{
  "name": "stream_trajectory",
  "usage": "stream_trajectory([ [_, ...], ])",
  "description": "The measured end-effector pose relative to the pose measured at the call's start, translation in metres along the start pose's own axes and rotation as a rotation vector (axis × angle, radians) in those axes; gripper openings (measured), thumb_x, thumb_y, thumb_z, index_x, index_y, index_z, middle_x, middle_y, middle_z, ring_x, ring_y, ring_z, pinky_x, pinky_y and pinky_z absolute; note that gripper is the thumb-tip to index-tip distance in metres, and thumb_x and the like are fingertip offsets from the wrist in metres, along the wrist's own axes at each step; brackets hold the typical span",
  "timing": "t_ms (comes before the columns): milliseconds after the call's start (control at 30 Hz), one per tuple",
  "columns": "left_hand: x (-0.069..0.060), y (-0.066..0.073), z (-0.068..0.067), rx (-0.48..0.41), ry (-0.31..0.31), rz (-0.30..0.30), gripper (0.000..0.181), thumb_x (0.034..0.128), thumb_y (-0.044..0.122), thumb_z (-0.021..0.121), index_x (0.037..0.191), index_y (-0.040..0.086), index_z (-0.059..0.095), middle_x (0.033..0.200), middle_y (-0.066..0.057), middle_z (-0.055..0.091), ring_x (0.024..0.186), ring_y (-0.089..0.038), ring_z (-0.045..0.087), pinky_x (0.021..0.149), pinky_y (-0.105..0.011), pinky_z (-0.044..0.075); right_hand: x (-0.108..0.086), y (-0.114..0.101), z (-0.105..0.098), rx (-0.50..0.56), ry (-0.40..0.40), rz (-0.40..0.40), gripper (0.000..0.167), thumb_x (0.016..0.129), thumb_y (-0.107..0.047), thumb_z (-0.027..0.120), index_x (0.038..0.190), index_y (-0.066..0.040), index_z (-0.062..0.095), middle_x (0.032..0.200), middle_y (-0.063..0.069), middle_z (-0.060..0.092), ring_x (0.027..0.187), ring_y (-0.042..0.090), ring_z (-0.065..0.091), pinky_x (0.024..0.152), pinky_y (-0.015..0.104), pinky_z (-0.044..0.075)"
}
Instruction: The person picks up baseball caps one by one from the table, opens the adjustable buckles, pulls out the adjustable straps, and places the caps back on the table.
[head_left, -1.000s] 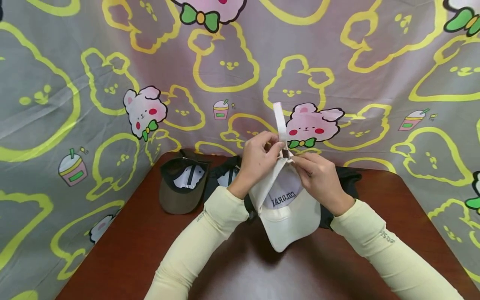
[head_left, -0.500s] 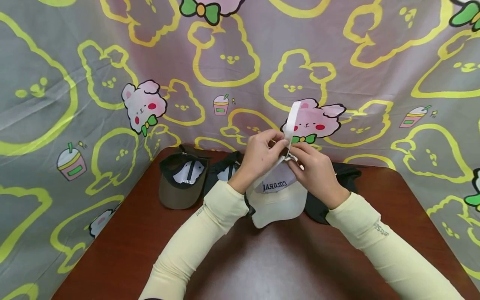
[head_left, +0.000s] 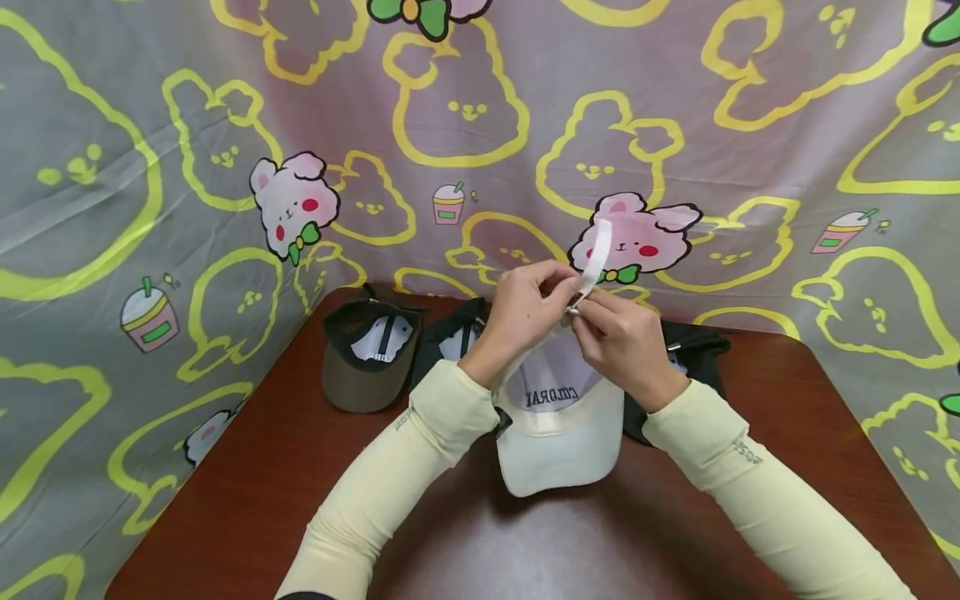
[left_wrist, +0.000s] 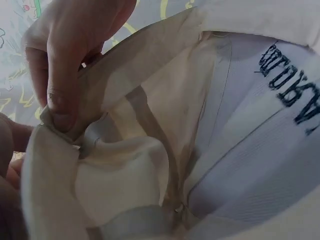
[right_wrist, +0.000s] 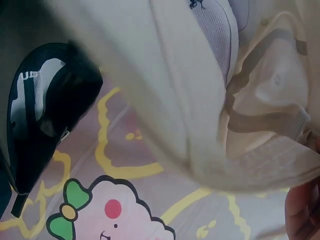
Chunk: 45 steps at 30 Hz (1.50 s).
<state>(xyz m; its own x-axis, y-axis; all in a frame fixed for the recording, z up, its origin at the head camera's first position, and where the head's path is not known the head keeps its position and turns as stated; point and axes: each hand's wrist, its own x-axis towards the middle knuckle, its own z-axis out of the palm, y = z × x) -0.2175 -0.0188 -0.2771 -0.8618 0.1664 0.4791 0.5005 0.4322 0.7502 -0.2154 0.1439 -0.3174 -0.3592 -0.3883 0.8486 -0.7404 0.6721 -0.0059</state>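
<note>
Cream cloth cap (head_left: 561, 458) hangs from your left hand (head_left: 525, 308) and right hand (head_left: 624, 335), whose closed fingers pinch its back edge by the thin white strap (head_left: 597, 250). It's over the shiny red-brown table (head_left: 247, 483), near a brown-brimmed black cap (head_left: 367, 390).

Reddish-brown table, pale glare along its near middle (head_left: 225, 517). Toward its far edge I log, from my remote seat, a brown cap (head_left: 367, 387), brim nearest — black cap (head_left: 444, 327) just beside, another dark cap (head_left: 699, 360) farther right, both partly hidden.
</note>
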Motion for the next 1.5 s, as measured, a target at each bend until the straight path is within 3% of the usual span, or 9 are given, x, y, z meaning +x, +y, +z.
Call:
stream_trajectory([
  [133,-0.008,-0.002,-0.004,0.096,-0.066,0.034,0.018,0.0962,0.028,0.061,0.105,0.016,0.071,0.094,0.002,0.071,0.085,-0.012,0.061,0.07,-0.026,0.051,0.0,0.002,-0.002,-0.018,0.013,0.002,0.015,0.088,-0.009,0.064,0.076,-0.003,0.069,0.07,0.009,0.064,0.053,0.017,0.053,0.049,0.034,0.047],
  [267,-0.015,-0.007,-0.006,0.218,-0.106,0.138,0.02,0.0934,0.026,0.065,0.109,0.014,0.07,0.109,0.001,0.07,0.098,-0.014,0.061,0.083,-0.029,0.052,0.0,0.005,-0.003,-0.021,0.028,0.0,0.009,0.086,-0.007,0.069,0.078,-0.002,0.07,0.069,0.01,0.064,0.053,0.018,0.055,0.049,0.035,0.048],
  [433,-0.018,-0.012,0.0,0.288,-0.05,0.272,0.016,0.0957,0.015,0.064,0.109,0.009,0.071,0.109,-0.004,0.072,0.095,-0.014,0.068,0.083,-0.026,0.056,0.0,0.006,-0.003,-0.049,0.006,-0.015,0.008,0.084,-0.005,0.073,0.079,0.0,0.07,0.068,0.012,0.065,0.054,0.022,0.059,0.051,0.035,0.051],
  [567,-0.019,-0.013,0.005,0.332,0.014,0.33,0.017,0.0956,0.013,0.065,0.108,0.007,0.074,0.107,-0.005,0.075,0.099,-0.015,0.071,0.085,-0.024,0.057,-0.001,0.005,-0.004,-0.05,0.009,-0.02,0.007,0.082,-0.001,0.074,0.076,0.002,0.069,0.067,0.013,0.065,0.054,0.023,0.061,0.052,0.037,0.054],
  [833,-0.029,-0.014,0.008,0.428,0.108,0.298,0.017,0.0948,0.022,0.067,0.106,0.015,0.078,0.102,0.002,0.077,0.088,-0.012,0.072,0.074,-0.025,0.057,-0.002,0.0,0.0,-0.013,0.013,0.008,0.017,0.083,0.004,0.064,0.067,0.0,0.062,0.057,0.009,0.054,0.048,0.016,0.05,0.046,0.031,0.045],
  [967,-0.03,-0.015,0.009,0.436,0.141,0.302,0.017,0.0948,0.021,0.066,0.104,0.015,0.078,0.099,0.002,0.078,0.08,-0.011,0.071,0.067,-0.024,0.056,-0.002,0.001,0.0,0.001,0.022,0.057,0.02,0.085,0.002,0.064,0.065,-0.001,0.06,0.057,0.009,0.055,0.048,0.017,0.05,0.046,0.032,0.045],
  [1200,-0.03,-0.016,0.009,0.436,0.173,0.31,0.015,0.0935,0.018,0.067,0.101,0.014,0.079,0.096,0.002,0.078,0.079,-0.011,0.071,0.066,-0.026,0.055,0.002,0.004,-0.004,0.005,0.042,0.104,0.022,0.085,0.003,0.065,0.064,-0.002,0.06,0.057,0.009,0.056,0.049,0.013,0.048,0.047,0.027,0.04],
  [1500,-0.022,-0.009,0.016,0.444,0.199,0.353,0.016,0.0936,0.017,0.065,0.104,0.014,0.077,0.098,0.001,0.077,0.084,-0.015,0.069,0.077,-0.033,0.051,0.004,0.002,-0.006,0.003,0.029,0.097,0.012,0.087,-0.001,0.067,0.075,0.001,0.069,0.068,0.013,0.068,0.057,0.022,0.062,0.054,0.038,0.055],
])
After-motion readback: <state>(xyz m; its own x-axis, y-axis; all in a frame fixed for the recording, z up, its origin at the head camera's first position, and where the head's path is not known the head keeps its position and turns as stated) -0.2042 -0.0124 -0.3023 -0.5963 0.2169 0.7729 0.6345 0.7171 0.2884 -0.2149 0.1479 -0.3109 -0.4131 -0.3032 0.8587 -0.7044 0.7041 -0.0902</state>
